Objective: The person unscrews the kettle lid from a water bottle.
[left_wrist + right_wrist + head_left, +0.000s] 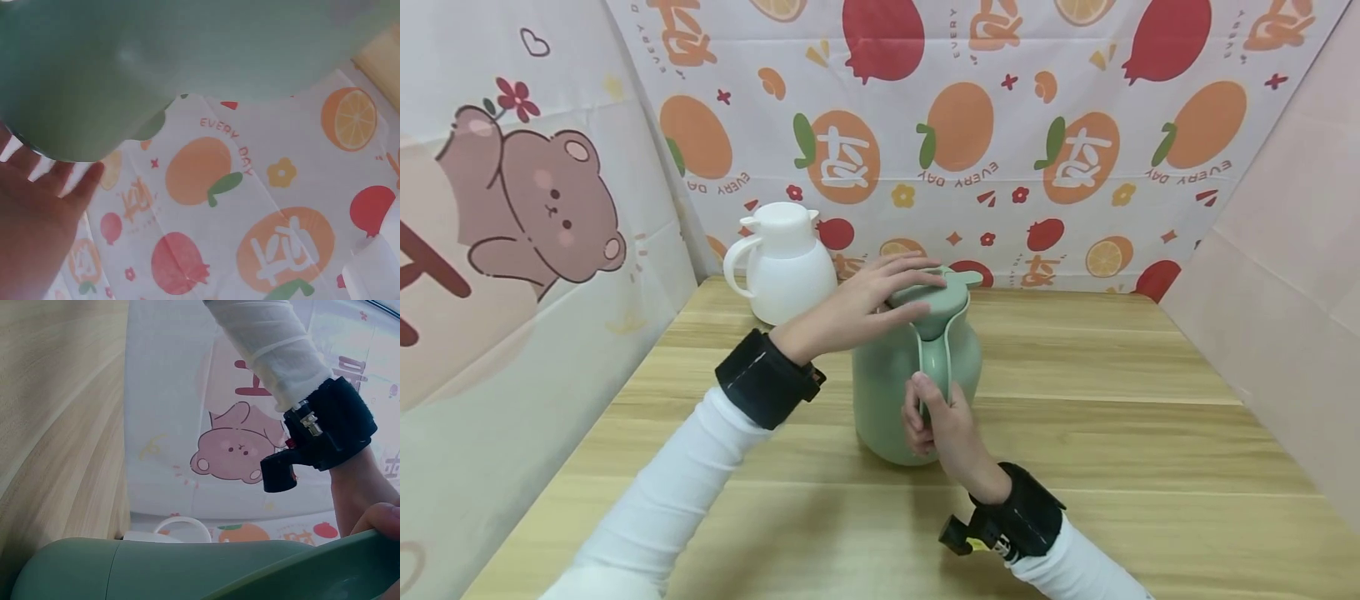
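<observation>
A green thermal jug stands upright on the wooden table, its handle facing me. My left hand lies over the jug's round lid with its fingers stretched out across the top. Lower down, my right hand grips the handle, thumb up along it and fingers curled round. In the left wrist view the jug fills the top, with the left hand's fingers at its edge. The right wrist view has the jug's side along the bottom; most of the right hand is out of frame there.
A white jug with a loop handle stands behind and left of the green one, near the table's back edge. Fruit-patterned cloth hangs at the back, with a bear-print cloth at left and a pale cloth at right.
</observation>
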Demonstrator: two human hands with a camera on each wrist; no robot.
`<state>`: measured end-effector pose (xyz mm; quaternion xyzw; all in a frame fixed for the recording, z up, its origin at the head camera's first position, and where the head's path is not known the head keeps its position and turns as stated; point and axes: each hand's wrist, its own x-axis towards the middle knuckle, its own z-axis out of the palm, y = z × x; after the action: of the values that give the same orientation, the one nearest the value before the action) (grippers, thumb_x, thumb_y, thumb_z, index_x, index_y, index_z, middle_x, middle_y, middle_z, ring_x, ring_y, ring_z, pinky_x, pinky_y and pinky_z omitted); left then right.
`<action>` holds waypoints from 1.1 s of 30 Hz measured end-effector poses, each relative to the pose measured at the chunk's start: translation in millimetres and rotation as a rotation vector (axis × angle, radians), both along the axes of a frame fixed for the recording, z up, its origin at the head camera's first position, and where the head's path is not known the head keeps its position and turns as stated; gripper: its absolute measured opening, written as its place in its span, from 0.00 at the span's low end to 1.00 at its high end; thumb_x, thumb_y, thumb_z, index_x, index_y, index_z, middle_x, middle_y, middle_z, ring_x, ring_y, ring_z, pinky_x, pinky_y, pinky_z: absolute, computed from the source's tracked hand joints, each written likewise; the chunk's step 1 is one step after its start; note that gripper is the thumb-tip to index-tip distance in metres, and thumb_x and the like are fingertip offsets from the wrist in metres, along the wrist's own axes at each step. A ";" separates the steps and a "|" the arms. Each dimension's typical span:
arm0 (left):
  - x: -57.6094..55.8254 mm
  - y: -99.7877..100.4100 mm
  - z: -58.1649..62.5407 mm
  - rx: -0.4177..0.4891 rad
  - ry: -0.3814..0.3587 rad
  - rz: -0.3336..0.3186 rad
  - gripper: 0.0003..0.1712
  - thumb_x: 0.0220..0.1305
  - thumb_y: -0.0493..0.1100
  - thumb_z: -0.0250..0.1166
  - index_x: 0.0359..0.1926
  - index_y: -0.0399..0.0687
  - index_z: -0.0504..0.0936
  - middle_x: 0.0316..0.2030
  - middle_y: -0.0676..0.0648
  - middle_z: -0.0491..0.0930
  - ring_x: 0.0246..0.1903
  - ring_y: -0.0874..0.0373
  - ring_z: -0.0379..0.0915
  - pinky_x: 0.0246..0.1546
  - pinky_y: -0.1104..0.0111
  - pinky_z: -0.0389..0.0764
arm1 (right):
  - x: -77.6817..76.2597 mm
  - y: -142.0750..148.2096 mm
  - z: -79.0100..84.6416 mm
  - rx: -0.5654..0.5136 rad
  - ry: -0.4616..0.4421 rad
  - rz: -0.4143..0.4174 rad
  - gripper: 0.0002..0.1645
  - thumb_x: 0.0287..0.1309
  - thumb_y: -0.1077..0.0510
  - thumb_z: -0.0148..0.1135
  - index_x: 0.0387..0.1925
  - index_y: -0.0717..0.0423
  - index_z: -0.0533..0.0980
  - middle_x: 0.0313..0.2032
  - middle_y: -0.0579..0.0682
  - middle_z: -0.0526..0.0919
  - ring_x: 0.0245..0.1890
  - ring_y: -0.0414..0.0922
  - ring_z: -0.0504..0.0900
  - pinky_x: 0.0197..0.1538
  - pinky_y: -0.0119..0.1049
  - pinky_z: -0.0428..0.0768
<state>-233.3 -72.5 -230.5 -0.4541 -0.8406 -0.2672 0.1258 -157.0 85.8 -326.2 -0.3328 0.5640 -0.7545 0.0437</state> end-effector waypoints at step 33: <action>6.5 14.4 -2.5 0.029 0.258 0.138 0.21 0.57 0.52 0.65 0.50 0.50 0.81 0.45 0.45 0.75 0.47 0.52 0.62 0.46 0.59 0.63 | -0.4 0.3 -1.0 0.013 0.002 -0.017 0.27 0.67 0.50 0.39 0.14 0.59 0.58 0.08 0.50 0.54 0.06 0.45 0.52 0.10 0.40 0.51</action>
<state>-226.8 -58.2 -233.1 -0.4240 -0.8427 -0.2092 0.2576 -157.4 86.1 -327.2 -0.3286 0.5717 -0.7508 0.0388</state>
